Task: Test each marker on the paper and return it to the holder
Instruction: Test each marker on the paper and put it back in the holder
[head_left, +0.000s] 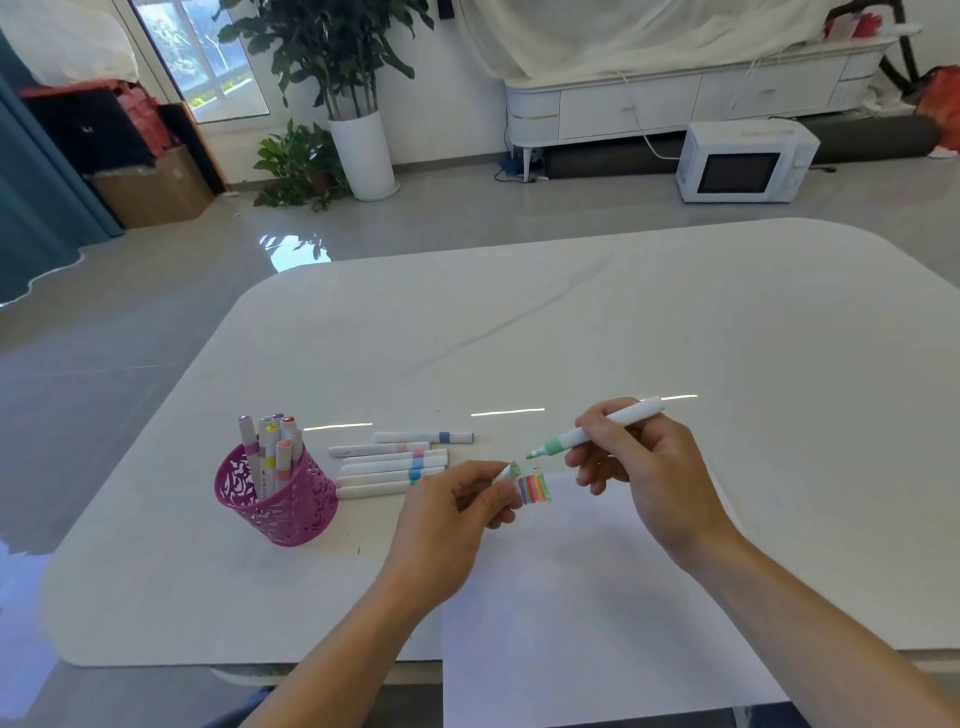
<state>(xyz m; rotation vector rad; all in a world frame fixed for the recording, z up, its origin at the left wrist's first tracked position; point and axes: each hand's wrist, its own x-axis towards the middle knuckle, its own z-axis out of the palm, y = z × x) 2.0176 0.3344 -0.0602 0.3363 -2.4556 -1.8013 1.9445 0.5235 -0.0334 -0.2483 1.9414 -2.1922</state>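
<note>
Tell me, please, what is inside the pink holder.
Several capped markers stand inside the pink holder. Its cut-out wall covers most of their lower ends, and the bottom cannot be seen.

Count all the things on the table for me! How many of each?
Markers lying on the table: 6
Markers standing in the pink holder: about 7
Green marker in the right hand: 1
Cap in the left hand: 1
Pink holder: 1
Paper: 1
Total: about 17
</note>
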